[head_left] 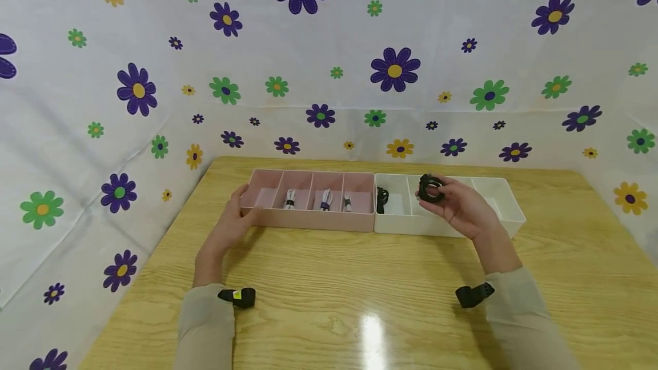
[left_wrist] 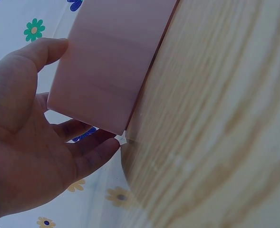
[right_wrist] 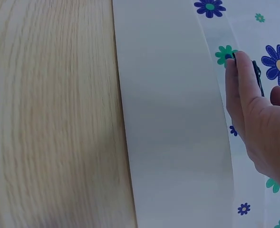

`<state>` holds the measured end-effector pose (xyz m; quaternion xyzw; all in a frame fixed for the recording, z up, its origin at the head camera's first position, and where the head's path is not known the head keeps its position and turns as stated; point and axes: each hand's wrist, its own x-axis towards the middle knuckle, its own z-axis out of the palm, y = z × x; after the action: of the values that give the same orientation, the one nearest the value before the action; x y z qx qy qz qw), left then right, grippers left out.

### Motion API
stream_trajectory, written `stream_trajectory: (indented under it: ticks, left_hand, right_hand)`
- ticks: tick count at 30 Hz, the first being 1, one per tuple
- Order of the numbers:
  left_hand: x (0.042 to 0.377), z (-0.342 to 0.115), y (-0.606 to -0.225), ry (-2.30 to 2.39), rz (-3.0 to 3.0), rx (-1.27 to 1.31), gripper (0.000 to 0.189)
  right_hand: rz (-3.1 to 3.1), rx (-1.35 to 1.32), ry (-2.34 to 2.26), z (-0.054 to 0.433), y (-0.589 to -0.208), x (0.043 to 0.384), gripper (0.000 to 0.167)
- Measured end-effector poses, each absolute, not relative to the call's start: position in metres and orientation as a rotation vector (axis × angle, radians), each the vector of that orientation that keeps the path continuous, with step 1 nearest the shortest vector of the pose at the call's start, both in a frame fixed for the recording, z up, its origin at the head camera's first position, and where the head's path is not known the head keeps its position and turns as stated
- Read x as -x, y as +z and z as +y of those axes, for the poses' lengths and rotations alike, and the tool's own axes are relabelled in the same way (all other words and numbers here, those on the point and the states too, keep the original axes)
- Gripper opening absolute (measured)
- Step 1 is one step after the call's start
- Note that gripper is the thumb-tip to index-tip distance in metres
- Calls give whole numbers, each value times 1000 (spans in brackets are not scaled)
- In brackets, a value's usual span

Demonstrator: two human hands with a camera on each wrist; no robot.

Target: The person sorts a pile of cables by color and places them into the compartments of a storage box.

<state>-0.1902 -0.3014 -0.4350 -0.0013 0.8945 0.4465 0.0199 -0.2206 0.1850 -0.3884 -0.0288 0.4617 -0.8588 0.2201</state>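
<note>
My right hand (head_left: 466,209) holds a coiled black cable (head_left: 423,188) above the white divided box (head_left: 403,224), over its middle compartments. In the right wrist view only a dark edge of the cable (right_wrist: 258,76) shows past the fingers. My left hand (head_left: 232,226) grips the left end of the pink divided box (head_left: 319,220), its thumb at the front rim and its fingers around the end wall. Bundled white cables (head_left: 326,200) lie in several pink compartments; the leftmost one holds none. Another black cable bundle (head_left: 381,201) lies in the leftmost white compartment.
Both boxes stand end to end near the back of the wooden table (head_left: 319,278). A white cloth with printed flowers (head_left: 339,33) hangs behind and to the sides. A dark wrist camera (head_left: 474,294) sits on each sleeve.
</note>
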Motion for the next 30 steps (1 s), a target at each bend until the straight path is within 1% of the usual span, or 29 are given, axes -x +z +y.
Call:
stream_trajectory:
  ticks: [3, 6, 9, 11, 13, 17, 22, 26, 30]
  left_hand:
    - [191, -301, -435, 1399, 2771, 4, 78]
    - [190, -301, -434, 1404, 2767, -1, 78]
    - [190, -300, -434, 1404, 2765, -8, 78]
    - [190, -301, -434, 1399, 2767, -9, 77]
    - [190, -301, -434, 1399, 2766, -10, 76]
    - [190, -301, -434, 1412, 2761, -15, 76]
    - [189, -301, -435, 1416, 2752, -4, 76]
    - [190, -302, -436, 1420, 2743, 0, 77]
    - [191, -303, -437, 1439, 2728, 8, 78]
  right_hand:
    - [1281, 38, -2358, 188, -386, 223, 51]
    - [1246, -48, -2354, 191, -383, 226, 40]
    - [1222, -115, -2344, 193, -382, 230, 25]
    - [1259, -101, -2312, 192, -381, 233, 22]
    - [1320, -65, -2264, 191, -381, 235, 25]
    - [1441, -5, -2157, 186, -382, 241, 40]
    - [1493, -23, -2085, 179, -385, 246, 57]
    - [1524, -46, -2059, 175, -386, 248, 63]
    - [1550, -46, -2045, 173, -387, 250, 65]
